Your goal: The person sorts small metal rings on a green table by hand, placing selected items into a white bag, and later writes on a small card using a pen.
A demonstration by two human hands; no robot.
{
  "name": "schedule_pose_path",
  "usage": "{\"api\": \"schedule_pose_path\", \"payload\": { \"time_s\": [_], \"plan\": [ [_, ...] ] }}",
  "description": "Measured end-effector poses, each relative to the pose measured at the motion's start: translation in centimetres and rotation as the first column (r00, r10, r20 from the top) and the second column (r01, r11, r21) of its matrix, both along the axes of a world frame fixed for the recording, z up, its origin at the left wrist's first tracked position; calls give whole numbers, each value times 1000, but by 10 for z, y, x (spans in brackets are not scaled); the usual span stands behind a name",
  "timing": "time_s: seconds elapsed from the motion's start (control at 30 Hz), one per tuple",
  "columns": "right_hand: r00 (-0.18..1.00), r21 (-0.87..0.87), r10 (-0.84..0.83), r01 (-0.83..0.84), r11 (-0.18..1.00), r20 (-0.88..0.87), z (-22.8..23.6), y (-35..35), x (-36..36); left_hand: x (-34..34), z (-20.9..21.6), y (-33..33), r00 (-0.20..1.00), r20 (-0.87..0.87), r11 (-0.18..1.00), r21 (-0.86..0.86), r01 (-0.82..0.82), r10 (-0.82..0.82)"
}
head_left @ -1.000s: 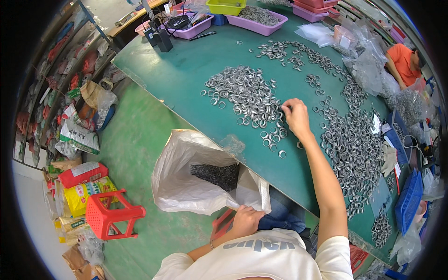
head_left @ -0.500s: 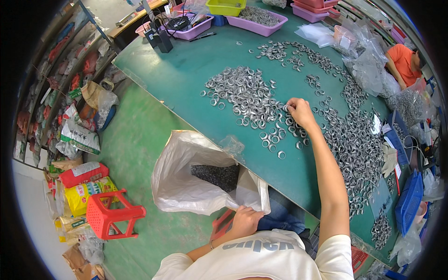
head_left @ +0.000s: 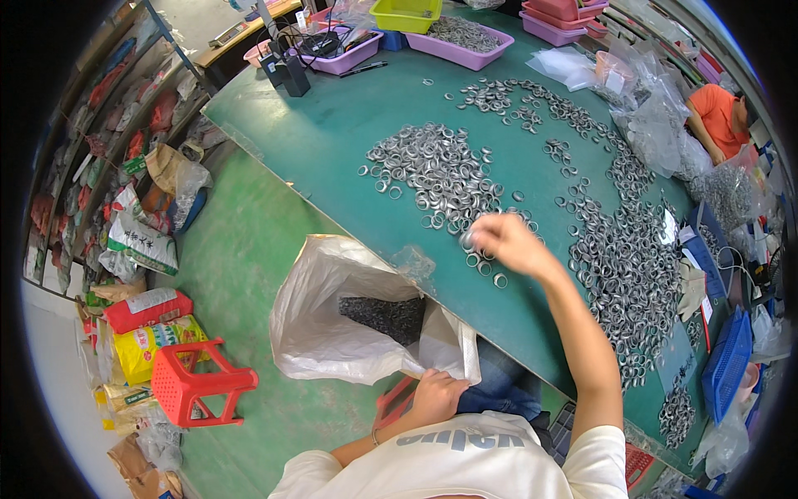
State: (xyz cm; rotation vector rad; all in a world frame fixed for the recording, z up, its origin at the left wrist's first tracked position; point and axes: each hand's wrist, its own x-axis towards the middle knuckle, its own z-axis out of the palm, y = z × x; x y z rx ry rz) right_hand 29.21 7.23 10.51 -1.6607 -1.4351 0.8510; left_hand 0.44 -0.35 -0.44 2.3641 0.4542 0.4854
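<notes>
My left hand (head_left: pixel 438 394) grips the near rim of a white woven sack (head_left: pixel 312 333), its fingers closed on the edge. The sack stands with its mouth spread beside the table, and a dark mass of small pieces (head_left: pixel 386 318) shows deep inside. Over the table my right hand (head_left: pixel 509 241) is closed, its fingers pinching a metal ring (head_left: pixel 468 239) that looks smeared by motion. Beneath and beyond that hand lies a loose heap of grey metal rings (head_left: pixel 432 170). A larger spread of rings (head_left: pixel 628 274) covers the table's right part.
The green table (head_left: pixel 332 158) has a slanting front edge along the sack. At its back are a purple tray (head_left: pixel 470 58) and a yellow-green basin (head_left: pixel 405 15). A red stool (head_left: pixel 204 382) stands left on the floor. A person in orange (head_left: pixel 716 116) sits far right, near plastic bags (head_left: pixel 652 133).
My right hand has moved left and toward me across the heap, from its right edge to its near side. My left hand stays on the sack's rim.
</notes>
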Motion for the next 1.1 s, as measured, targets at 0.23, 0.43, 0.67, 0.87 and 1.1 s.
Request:
{"api": "schedule_pose_path", "payload": {
  "time_s": [0.23, 0.43, 0.67, 0.87, 1.1],
  "plan": [
    [992, 40, 126, -125, 991, -10, -12, -10, -36, 1, -2, 0, 1000, 20, 1000, 1, 16, -16],
    [703, 343, -595, 489, 802, 389, -49, -2, 77, 1, 1, -1, 1000, -11, 1000, -6, 25, -25],
    [744, 176, -514, 489, 854, 426, -69, 0, 96, 2, 1, -1, 999, 40, 1000, -13, -1, 2],
    [673, 260, -536, 474, 841, 510, -63, 2, 83, 2, 3, 0, 1000, 20, 1000, 3, 15, -15],
    [777, 118, -584, 573, 811, 236, -53, 10, 90, 1, 3, -1, 1000, 3, 1000, -3, 22, -22]
  ]
}}
